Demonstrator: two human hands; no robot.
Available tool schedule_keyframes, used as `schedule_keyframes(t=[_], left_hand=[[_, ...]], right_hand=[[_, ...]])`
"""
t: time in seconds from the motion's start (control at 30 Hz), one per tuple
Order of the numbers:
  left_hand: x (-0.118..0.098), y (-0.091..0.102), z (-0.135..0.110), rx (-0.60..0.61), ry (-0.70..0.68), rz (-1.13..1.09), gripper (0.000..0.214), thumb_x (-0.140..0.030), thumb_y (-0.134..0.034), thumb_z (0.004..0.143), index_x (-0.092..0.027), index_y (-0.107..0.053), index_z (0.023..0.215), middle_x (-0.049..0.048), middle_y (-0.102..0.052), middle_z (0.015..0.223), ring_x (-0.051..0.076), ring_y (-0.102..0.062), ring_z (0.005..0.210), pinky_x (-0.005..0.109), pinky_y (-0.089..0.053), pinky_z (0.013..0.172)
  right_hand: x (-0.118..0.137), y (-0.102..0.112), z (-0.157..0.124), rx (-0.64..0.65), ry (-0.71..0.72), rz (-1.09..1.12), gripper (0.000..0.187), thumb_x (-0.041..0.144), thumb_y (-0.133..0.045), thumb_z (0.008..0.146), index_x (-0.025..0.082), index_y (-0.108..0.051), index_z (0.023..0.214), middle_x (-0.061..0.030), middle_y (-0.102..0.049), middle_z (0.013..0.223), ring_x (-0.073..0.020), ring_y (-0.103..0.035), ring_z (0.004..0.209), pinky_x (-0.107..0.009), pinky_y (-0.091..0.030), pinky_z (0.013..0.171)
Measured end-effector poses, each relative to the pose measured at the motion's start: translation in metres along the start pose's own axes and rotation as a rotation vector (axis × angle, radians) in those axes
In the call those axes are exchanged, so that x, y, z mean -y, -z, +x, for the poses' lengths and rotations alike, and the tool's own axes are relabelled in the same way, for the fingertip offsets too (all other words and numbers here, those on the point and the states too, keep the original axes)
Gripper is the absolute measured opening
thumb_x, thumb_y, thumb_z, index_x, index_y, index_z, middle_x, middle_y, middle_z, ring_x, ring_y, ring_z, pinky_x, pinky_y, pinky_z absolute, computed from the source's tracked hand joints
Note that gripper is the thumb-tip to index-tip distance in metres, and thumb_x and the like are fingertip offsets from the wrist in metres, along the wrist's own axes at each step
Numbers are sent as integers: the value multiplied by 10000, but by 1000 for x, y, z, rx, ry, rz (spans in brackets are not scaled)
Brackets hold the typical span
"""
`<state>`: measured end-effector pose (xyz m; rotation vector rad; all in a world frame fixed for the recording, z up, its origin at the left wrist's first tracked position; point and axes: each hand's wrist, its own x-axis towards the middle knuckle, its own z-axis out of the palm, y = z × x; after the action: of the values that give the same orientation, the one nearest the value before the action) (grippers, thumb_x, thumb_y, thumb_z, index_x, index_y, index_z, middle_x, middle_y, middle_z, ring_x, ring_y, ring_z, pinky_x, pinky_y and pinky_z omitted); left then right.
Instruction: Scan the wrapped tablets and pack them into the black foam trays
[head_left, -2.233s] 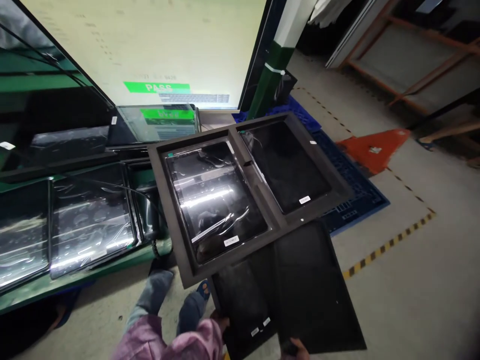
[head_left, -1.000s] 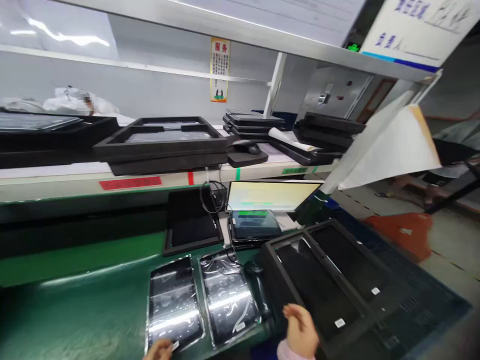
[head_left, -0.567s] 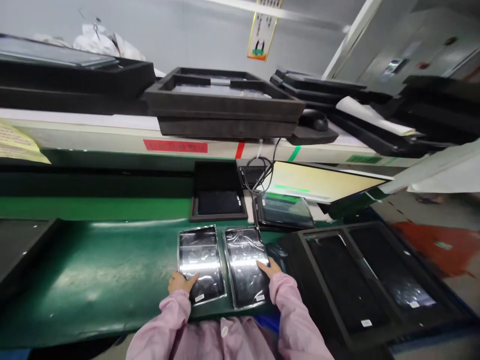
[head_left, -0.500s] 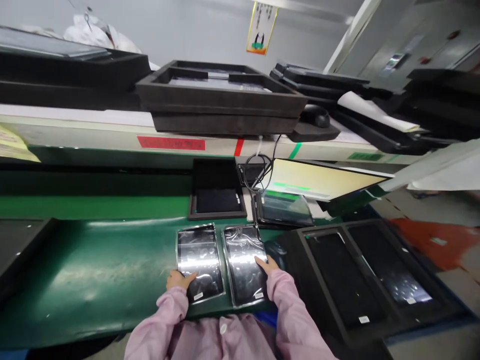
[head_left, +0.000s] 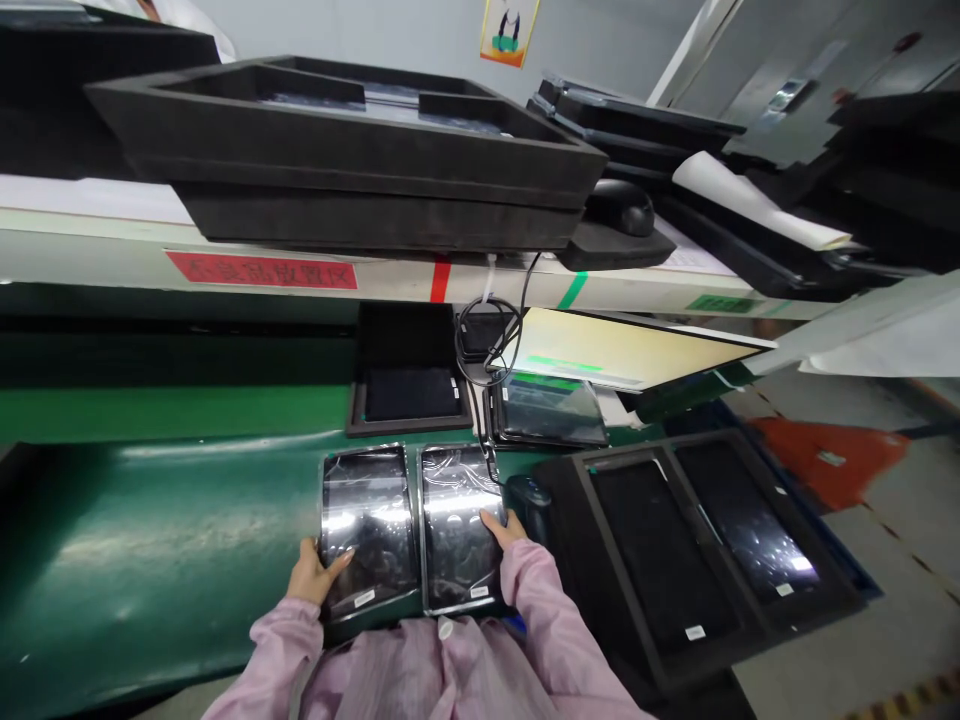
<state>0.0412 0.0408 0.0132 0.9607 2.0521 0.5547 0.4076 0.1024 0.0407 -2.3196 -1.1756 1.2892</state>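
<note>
Two dark display panels in shiny clear film are side by side over the green work surface, a narrow gap between them. My left hand [head_left: 316, 577] grips the left display panel [head_left: 370, 540] at its lower left edge, thumb on the face and fingers under the edge. My right hand [head_left: 504, 528] holds the right display panel [head_left: 459, 550] by its right edge, thumb likewise on top. Each panel has a small white label near its bottom edge. Just right of my right hand lies a black handheld scanner [head_left: 529, 500], with a cable running to it.
To the right, a black foam tray [head_left: 649, 655] holds two more panels. Behind are a smaller foam tray [head_left: 409, 425], a film-covered panel [head_left: 551, 412] and a lit monitor [head_left: 637, 345]. Foam trays [head_left: 360, 160] stand on the shelf above the green work surface [head_left: 187, 540].
The view has shifted, so the bench items and both panels appear further left. Both hands keep their grip on the panels.
</note>
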Motion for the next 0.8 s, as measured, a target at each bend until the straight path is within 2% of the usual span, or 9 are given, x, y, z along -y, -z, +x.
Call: schedule_keyframes(t=[0.1,0.2,0.33,0.43,0.57,0.67,0.73,0.8], left_hand=[[-1,6,1,6,-12,-86,590,-662,-609,462,-248,-355,797,-17,-542,646,287,-618,713,451,-475,751],[-3,8,4,15,22,-188,628,-615,-681,414,-236,-378,813,-8,-571,661,287,-631,758,456,-486,771],[-11,5,6,124,91,-357,597,-583,-692,427,-179,-476,810,59,-639,680,262,-652,716,403,-524,712],[-18,5,4,184,88,-402,572,-617,-670,437,-147,-568,748,80,-664,669,271,-652,723,395,-516,734],[-20,7,4,160,79,-376,642,-645,-692,382,-143,-601,772,81,-692,721,287,-649,780,393,-504,773],[-16,8,5,147,98,-294,650,-680,-634,448,-130,-606,793,103,-690,732,294,-650,775,403,-506,769],[-16,9,5,117,108,-201,680,-653,-627,476,-91,-606,858,171,-682,847,341,-629,881,446,-477,843],[-22,12,2,42,100,-87,744,-560,-672,462,-36,-577,983,274,-591,1085,438,-503,1100,535,-364,966]], right_hand=[[4,5,1,88,-46,14,764,585,-611,639,44,-505,1167,-201,-562,1198,-272,-531,1140,-305,-405,965],[6,9,-1,132,-57,34,753,591,-618,627,62,-504,1151,-176,-588,1159,-252,-562,1097,-282,-417,942],[6,11,-5,134,-55,50,701,594,-586,656,92,-507,1139,-158,-585,1156,-240,-554,1111,-273,-403,955],[5,11,-5,134,-69,56,654,578,-551,699,101,-508,1145,-160,-568,1177,-252,-529,1142,-299,-373,993],[3,11,-2,137,-87,69,600,560,-491,749,110,-512,1146,-152,-568,1170,-249,-521,1151,-302,-374,995],[1,10,-3,147,-82,84,524,558,-475,758,146,-550,1073,-114,-603,1093,-229,-561,1096,-275,-421,940],[0,9,-5,140,-54,98,489,555,-457,767,160,-550,1041,-95,-621,1039,-215,-590,1043,-268,-441,913],[-2,7,-8,121,-11,107,477,552,-454,766,159,-548,1018,-91,-627,1010,-215,-599,1020,-272,-447,907]])
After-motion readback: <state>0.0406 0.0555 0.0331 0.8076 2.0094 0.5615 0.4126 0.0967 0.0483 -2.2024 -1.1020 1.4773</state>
